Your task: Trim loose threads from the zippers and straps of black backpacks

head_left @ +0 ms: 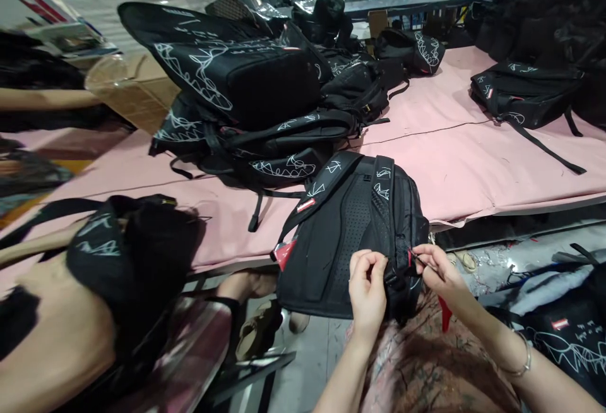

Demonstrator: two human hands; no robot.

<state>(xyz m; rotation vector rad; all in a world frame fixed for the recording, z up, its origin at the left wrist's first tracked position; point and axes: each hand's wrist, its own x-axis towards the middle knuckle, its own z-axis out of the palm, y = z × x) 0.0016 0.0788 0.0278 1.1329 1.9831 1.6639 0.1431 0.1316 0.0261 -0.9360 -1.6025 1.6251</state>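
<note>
A black backpack (357, 230) lies back side up over the table's front edge and my lap, its padded shoulder straps marked with white line drawings. Near the lower end of one strap, my left hand (368, 287) is closed in a pinch; what its fingertips hold is too small to make out. Just to the right, my right hand (440, 271) is closed around red-handled scissors (444, 315). Their dark tip points at the bag's side, close to a small red tab (409, 257). A red tag (284, 254) hangs at the bag's left edge.
More black backpacks (269, 84) are piled on the pink-covered table (440, 148). Another backpack (530, 94) lies at the right. At the left, a person's arm (61, 324) is beside a black bag (151, 242). Bags (563, 331) also lie low at my right.
</note>
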